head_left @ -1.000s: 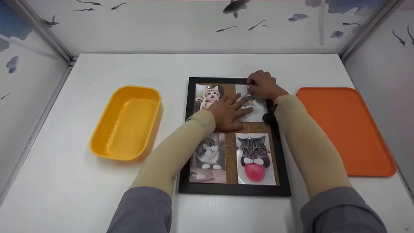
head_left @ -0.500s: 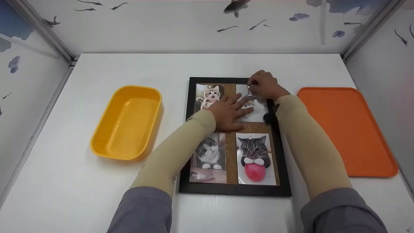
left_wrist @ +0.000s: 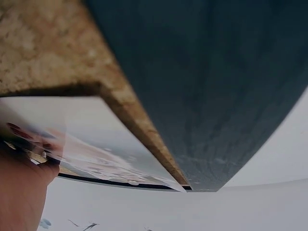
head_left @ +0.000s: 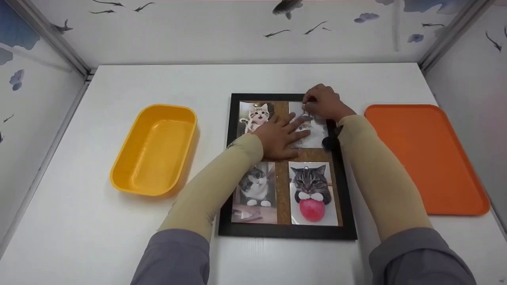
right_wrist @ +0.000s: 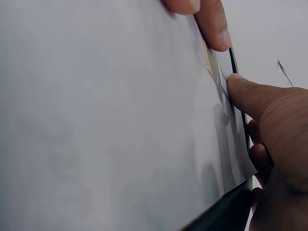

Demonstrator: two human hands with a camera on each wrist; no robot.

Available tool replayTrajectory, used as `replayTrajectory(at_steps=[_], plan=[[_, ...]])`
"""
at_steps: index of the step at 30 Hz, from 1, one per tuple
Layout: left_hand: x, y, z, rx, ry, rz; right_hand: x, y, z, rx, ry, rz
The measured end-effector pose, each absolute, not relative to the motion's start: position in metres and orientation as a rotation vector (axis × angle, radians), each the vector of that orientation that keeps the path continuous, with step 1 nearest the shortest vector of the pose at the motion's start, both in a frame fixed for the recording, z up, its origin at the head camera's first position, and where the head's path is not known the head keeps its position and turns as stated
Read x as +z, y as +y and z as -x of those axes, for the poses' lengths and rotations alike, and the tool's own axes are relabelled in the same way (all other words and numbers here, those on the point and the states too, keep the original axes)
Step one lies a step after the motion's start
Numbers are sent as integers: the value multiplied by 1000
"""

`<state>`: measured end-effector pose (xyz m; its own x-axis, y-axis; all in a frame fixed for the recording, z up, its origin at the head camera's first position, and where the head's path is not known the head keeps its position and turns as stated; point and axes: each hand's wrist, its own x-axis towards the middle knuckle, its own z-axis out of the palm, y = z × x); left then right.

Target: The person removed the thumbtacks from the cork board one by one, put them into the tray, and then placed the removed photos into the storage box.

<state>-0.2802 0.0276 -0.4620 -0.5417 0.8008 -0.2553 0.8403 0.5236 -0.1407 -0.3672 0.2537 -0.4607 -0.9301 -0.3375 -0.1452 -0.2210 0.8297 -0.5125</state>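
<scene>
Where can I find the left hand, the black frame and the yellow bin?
Left hand [head_left: 278,139], head view: back of the hand.
Black frame [head_left: 287,231], head view: middle of its near edge.
Yellow bin [head_left: 156,154], head view: bare inside floor.

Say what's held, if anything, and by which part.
Left hand grips nothing, spread partly over the pale, glossy, rectangular photo. Right hand is at that photo's top; whether it pinches anything is hidden.

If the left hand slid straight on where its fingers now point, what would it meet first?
Probably the bare right hand, near the top of the pale rectangular photo; exact depth is unclear.
</scene>
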Motion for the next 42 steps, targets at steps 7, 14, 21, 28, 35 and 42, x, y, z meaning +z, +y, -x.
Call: replayTrajectory(at_steps=[7, 14, 21, 28, 35, 42], plan=[[-461, 28, 280, -382, 2599, -1406, -461, 254, 368, -750, 2787, 445], [-460, 28, 280, -375, 2603, -1413, -459, 253, 366, -728, 2794, 452], [-460, 27, 281, -380, 2609, -1421, -459, 253, 366, -723, 2790, 447], [-461, 28, 281, -385, 2609, -1421, -459, 252, 366, -721, 2777, 434], [-464, 29, 281, -387, 2605, -1420, -458, 251, 366, -682, 2768, 404], [-462, 28, 281, -370, 2603, -1407, -460, 251, 369, -676, 2786, 438]])
